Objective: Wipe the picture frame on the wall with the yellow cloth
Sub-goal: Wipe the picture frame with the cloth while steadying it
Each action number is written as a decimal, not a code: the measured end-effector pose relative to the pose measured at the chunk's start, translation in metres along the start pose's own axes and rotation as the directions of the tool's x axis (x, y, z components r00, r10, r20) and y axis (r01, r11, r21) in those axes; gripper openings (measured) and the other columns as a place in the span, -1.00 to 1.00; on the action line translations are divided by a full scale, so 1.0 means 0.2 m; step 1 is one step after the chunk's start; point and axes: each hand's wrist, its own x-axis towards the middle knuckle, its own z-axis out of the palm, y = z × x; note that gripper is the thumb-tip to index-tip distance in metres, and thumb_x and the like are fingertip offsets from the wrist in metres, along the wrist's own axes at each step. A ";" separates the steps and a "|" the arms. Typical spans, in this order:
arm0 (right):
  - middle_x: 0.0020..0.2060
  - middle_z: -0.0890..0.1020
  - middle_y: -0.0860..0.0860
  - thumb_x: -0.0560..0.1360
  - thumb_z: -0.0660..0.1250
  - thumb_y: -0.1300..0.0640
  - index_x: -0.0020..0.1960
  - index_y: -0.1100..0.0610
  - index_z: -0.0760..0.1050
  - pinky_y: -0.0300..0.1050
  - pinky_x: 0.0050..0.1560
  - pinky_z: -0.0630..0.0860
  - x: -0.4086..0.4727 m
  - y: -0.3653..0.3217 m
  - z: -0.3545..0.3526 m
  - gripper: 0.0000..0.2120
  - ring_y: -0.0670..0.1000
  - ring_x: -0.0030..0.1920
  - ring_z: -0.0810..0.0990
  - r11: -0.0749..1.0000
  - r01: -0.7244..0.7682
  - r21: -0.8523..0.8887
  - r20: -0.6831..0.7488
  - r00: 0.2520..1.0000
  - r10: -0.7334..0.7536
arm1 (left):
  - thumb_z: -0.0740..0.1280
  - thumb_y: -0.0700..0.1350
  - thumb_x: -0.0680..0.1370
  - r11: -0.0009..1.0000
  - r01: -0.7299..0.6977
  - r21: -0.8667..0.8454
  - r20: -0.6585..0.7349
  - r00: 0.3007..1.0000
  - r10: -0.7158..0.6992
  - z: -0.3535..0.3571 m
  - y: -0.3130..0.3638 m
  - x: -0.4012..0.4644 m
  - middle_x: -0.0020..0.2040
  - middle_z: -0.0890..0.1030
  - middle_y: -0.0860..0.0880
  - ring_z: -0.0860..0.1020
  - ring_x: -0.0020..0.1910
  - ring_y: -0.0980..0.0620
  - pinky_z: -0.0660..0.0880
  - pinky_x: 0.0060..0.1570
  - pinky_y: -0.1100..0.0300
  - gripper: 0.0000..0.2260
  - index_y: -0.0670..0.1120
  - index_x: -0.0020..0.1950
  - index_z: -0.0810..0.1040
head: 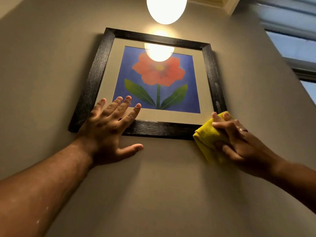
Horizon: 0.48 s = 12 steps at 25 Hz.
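A black wooden picture frame (95, 79) hangs on the beige wall above me, holding a red flower on blue behind glass. My left hand (109, 130) lies flat with fingers spread over the frame's lower left corner, its thumb on the wall below. My right hand (234, 139) grips a folded yellow cloth (207, 135) and presses it against the frame's lower right corner, which the cloth hides.
A lit globe lamp (166, 8) hangs just above the frame and reflects in the glass. A window (295, 47) with a dark sill sits on the wall to the upper right. Bare wall (162, 194) stretches below the frame.
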 end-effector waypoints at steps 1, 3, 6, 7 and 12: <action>0.52 0.09 -0.11 0.44 0.14 0.00 0.43 -0.09 0.13 -0.05 0.48 0.01 0.09 0.04 -0.02 -0.44 0.02 0.53 -0.02 0.999 -0.028 0.015 -0.031 0.999 0.029 | -0.02 0.54 0.39 1.000 -0.010 0.001 -0.003 1.000 0.010 0.00 0.00 0.00 0.61 0.08 -0.10 0.11 0.58 -0.13 0.08 0.51 -0.26 -0.12 0.10 0.60 -0.03; 0.51 0.18 0.08 0.48 0.13 0.05 0.45 0.02 0.14 0.04 0.48 0.10 0.39 0.10 -0.11 -0.46 0.17 0.50 0.11 0.989 -0.147 0.026 -0.015 0.989 0.147 | -0.01 0.53 0.39 1.000 -0.012 -0.002 -0.021 1.000 0.012 0.00 0.00 0.00 0.61 0.09 -0.11 0.12 0.57 -0.13 0.09 0.51 -0.27 -0.13 0.11 0.59 -0.02; 0.40 0.34 0.21 0.51 0.17 0.17 0.35 0.13 0.27 0.10 0.37 0.31 0.80 0.15 -0.22 -0.59 0.27 0.36 0.34 0.960 -0.272 0.059 -0.067 0.959 0.276 | -0.02 0.53 0.39 1.000 0.001 -0.010 -0.027 1.000 -0.002 0.01 0.01 0.00 0.61 0.10 -0.12 0.12 0.57 -0.15 0.11 0.50 -0.28 -0.13 0.12 0.59 -0.02; 0.33 0.40 0.23 0.50 0.18 0.18 0.31 0.13 0.30 0.09 0.31 0.37 0.85 0.15 -0.23 -0.62 0.27 0.28 0.41 0.951 -0.301 0.070 -0.095 0.947 0.306 | -0.03 0.53 0.40 1.000 0.004 -0.012 -0.033 0.999 -0.004 0.01 0.01 0.00 0.60 0.11 -0.13 0.13 0.57 -0.15 0.11 0.50 -0.29 -0.14 0.11 0.59 -0.02; 0.29 0.53 0.10 0.39 0.18 0.16 0.30 -0.05 0.33 0.08 0.20 0.50 0.29 0.07 -0.14 -0.53 0.15 0.19 0.55 0.982 -0.159 0.101 -0.087 0.982 0.168 | -0.02 0.52 0.39 1.000 -0.010 -0.025 -0.040 0.999 0.009 0.01 0.00 0.00 0.60 0.13 -0.14 0.16 0.56 -0.17 0.11 0.50 -0.29 -0.14 0.10 0.59 -0.01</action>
